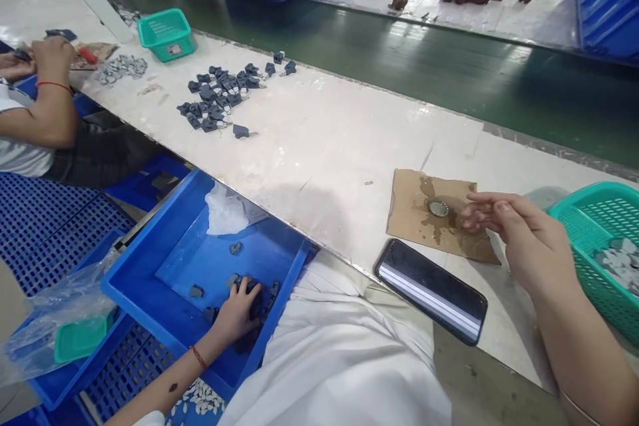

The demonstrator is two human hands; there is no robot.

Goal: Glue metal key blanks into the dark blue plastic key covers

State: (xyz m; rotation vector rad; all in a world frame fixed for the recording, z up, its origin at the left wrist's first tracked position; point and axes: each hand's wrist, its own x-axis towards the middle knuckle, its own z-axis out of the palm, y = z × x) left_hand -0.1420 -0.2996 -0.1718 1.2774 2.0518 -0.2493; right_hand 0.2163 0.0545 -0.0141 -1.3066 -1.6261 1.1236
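My left hand [242,309] is down in a blue bin [164,306], fingers apart over small dark grey plastic parts [272,293]; its fingertips touch them, and part of the pile is hidden beneath the hand. My right hand [522,233] hovers at the right edge of a piece of brown cardboard [409,203], fingers loosely bent with nothing visible in them. On the stained cardboard lies a small round metal-rimmed cap or dish [438,208]. Just right of that hand stands a green basket [564,213] with light grey pieces [622,263].
A phone [434,289] lies at the table's front edge. Several dark parts with light tips [214,96] are spread on the white table [319,140]. Beyond runs a green conveyor belt [349,46]. Another green basket [167,36] and a co-worker's arm [50,100] are at left.
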